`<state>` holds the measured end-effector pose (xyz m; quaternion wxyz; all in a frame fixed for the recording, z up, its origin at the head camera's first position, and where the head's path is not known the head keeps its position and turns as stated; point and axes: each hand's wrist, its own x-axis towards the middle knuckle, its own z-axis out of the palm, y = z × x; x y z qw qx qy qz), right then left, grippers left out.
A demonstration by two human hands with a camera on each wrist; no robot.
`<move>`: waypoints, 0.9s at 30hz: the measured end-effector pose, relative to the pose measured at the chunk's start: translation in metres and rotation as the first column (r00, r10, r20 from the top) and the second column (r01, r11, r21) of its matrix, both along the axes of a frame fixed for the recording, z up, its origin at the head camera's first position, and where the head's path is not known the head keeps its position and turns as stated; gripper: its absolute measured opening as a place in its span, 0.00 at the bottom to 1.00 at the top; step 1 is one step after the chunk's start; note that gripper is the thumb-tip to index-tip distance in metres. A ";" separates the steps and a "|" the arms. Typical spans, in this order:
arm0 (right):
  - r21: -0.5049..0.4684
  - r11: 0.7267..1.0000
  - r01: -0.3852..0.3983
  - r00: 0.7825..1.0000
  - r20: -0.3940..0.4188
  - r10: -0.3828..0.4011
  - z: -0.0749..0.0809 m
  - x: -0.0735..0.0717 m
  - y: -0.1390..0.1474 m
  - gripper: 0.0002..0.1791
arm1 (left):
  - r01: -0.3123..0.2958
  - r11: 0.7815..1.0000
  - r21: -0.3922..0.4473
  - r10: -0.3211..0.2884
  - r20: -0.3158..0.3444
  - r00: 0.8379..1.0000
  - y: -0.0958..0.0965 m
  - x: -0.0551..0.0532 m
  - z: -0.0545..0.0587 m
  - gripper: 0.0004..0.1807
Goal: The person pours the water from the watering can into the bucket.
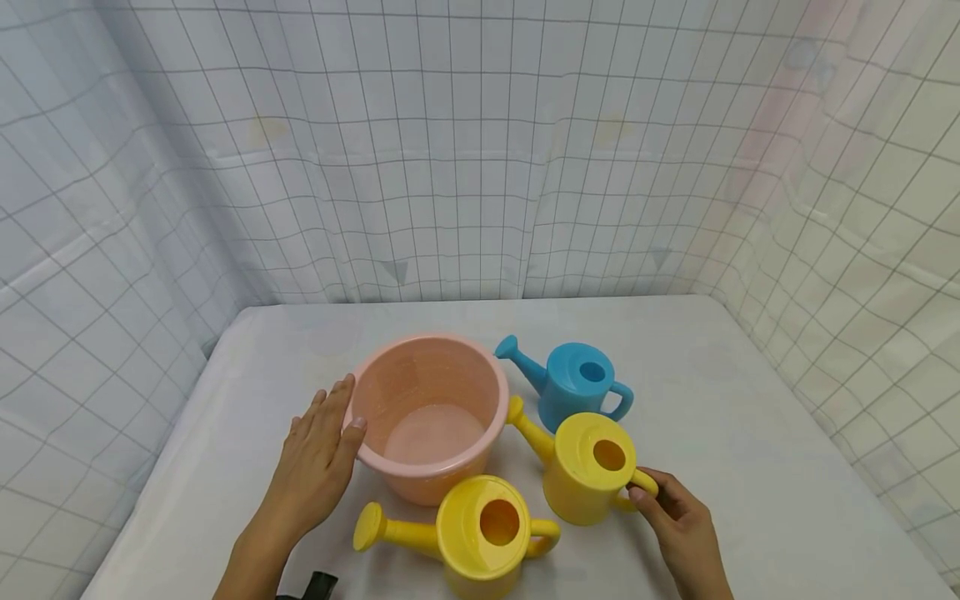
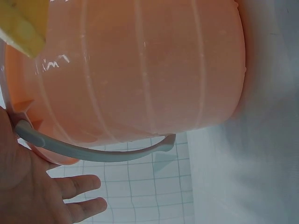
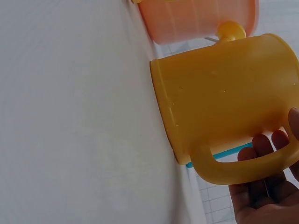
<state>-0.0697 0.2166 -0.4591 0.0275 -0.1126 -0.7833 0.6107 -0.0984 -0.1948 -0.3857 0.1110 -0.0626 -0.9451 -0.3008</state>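
Observation:
My left hand [image 1: 315, 467] lies with straight fingers against the left side of a pink plastic bucket [image 1: 412, 485], its thumb at the rim. In the left wrist view the bucket's grey carrying handle [image 2: 103, 155] hangs down beside that hand. At the right, my right hand [image 1: 678, 521] grips the handle of a yellow watering can [image 1: 573, 493], fingers curled through the loop in the right wrist view. This can stands upright, its spout pointing at the bucket. A second yellow watering can [image 1: 461, 542] stands in front of the bucket, spout to the left.
Behind the held can stands a blue watering can [image 1: 570, 392], its spout reaching toward the bucket's rim. A white cloth [image 1: 750, 433] covers the table. White checked curtains [image 1: 450, 167] enclose the back and sides. A small dark object [image 1: 321, 585] shows at the bottom edge.

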 end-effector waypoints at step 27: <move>-0.148 0.988 0.047 0.997 -0.047 -0.055 -0.007 -0.005 -0.001 0.22 | -0.004 1.000 -0.011 0.004 0.005 1.000 0.000 0.000 0.000 0.31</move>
